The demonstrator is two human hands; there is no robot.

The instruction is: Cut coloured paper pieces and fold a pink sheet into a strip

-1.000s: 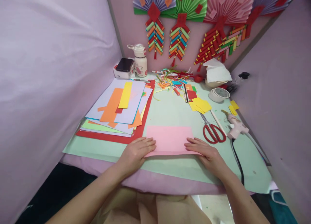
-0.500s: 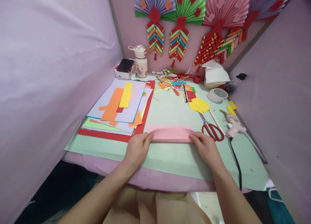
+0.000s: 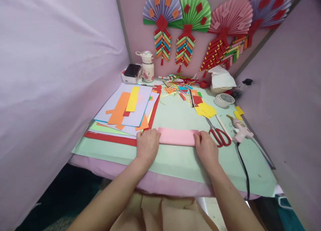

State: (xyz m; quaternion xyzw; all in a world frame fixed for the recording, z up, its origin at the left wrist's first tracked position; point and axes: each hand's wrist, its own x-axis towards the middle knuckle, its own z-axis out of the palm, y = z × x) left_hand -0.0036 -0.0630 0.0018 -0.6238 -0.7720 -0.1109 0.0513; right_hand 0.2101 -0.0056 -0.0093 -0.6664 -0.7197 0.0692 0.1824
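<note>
A pink sheet of paper (image 3: 177, 136) lies folded in half on the pale green mat (image 3: 175, 160), its near edge brought over to the far edge. My left hand (image 3: 147, 144) presses down on the sheet's left end with the fingers curled over it. My right hand (image 3: 206, 146) holds the right end the same way, just left of the red-handled scissors (image 3: 218, 134).
A stack of coloured paper sheets (image 3: 125, 112) lies at the left. Yellow squares (image 3: 206, 109), paper scraps (image 3: 175, 87), a tape roll (image 3: 224, 100) and a pink glue gun (image 3: 241, 131) with a black cord sit at the right. Purple walls close in on both sides; paper fans (image 3: 195, 13) hang behind.
Both hands lifted the sheet's near edge and carried it away from me, folding the pink paper in half. The hands now rest on the folded strip's ends.
</note>
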